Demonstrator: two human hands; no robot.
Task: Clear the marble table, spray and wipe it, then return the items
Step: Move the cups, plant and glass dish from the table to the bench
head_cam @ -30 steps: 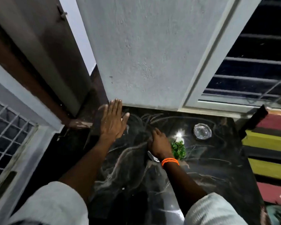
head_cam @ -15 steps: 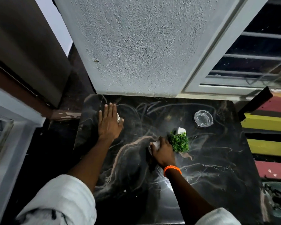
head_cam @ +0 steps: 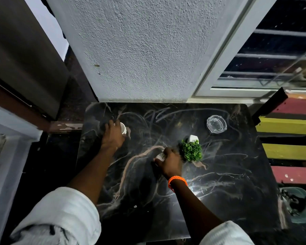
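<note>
Now white cup under left fingers

Both arms reach forward from the bottom of the view, each in a pale sleeve pushed up above the elbow, forearms bare. The left hand lies farther out and to the left, back of the hand up, fingers curled down around a small white cup that shows at its thumb side. The right hand sits nearer and toward the middle, knuckles up, fingers bent and closed on a small white object that peeks out at its left edge; what the object is cannot be told. An orange beaded bracelet circles the right wrist. The two hands are well apart.
</note>
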